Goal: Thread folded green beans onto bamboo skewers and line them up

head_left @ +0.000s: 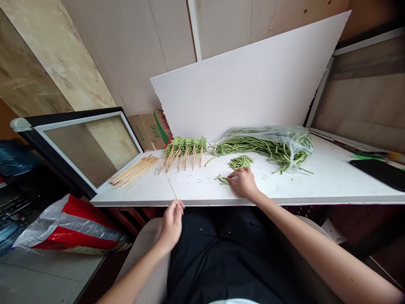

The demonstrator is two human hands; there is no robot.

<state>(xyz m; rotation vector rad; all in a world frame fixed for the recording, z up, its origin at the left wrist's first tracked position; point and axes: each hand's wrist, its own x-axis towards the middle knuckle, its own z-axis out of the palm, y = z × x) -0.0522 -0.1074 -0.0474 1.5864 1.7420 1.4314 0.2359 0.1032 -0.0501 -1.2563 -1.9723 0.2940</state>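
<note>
Near the table's front edge, my left hand pinches a thin wooden skewer, which slants up and away to the left. My right hand rests on the white tabletop, its fingers closed on cut green bean pieces; the fingertips are partly hidden. Just beyond it lies a heap of short bean pieces. Several filled bean skewers are stacked at the back, their bare sticks toward me. To their left lies a bundle of bare skewers.
A clear plastic bag of long green beans lies at the back right. A black phone is at the right end. A framed glass panel leans at the left, beside a cardboard box. A white board stands behind the table.
</note>
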